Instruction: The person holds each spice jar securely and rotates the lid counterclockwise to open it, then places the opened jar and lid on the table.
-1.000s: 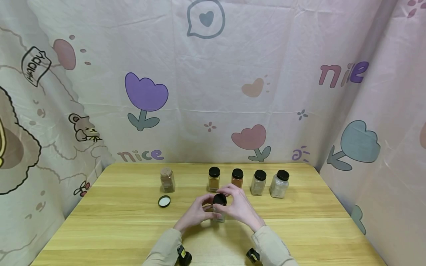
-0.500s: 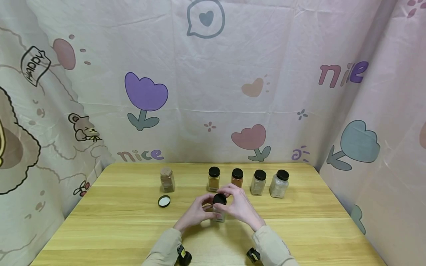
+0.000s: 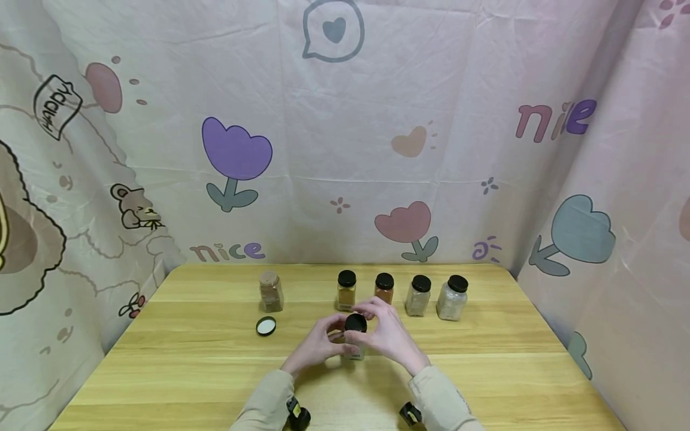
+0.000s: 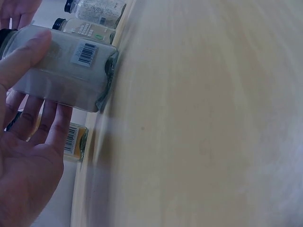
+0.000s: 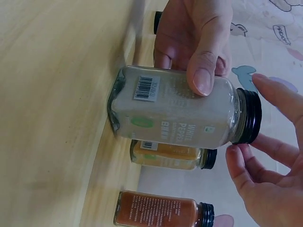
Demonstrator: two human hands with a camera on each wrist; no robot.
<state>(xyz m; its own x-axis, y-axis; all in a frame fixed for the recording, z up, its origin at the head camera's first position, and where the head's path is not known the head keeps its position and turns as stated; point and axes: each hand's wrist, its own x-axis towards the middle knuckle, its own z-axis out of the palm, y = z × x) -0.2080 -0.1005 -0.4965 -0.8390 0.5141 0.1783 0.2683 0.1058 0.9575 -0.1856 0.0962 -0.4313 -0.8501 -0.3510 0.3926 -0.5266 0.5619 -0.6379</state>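
A square glass jar (image 5: 165, 111) of pale powder, labelled white pepper, stands upright at the middle of the table in the head view. My left hand (image 3: 318, 344) grips its body, thumb (image 4: 35, 47) on the near side and fingers behind. Around its black screw lid (image 5: 248, 116) curl the fingers and thumb of my right hand (image 3: 389, 332). The lid sits on the jar's neck. In the right wrist view my right thumb (image 5: 236, 163) is at the lid's lower edge, and the index finger (image 5: 272, 90) is by its upper side.
Behind my hands stand capped jars of yellow powder (image 3: 347, 293), orange-red powder (image 3: 384, 290), pale powder (image 3: 418, 297) and white contents (image 3: 452, 300). Back left, a jar of brownish powder (image 3: 272, 294) has no black lid; a loose lid (image 3: 266, 326) lies before it, white inside up.
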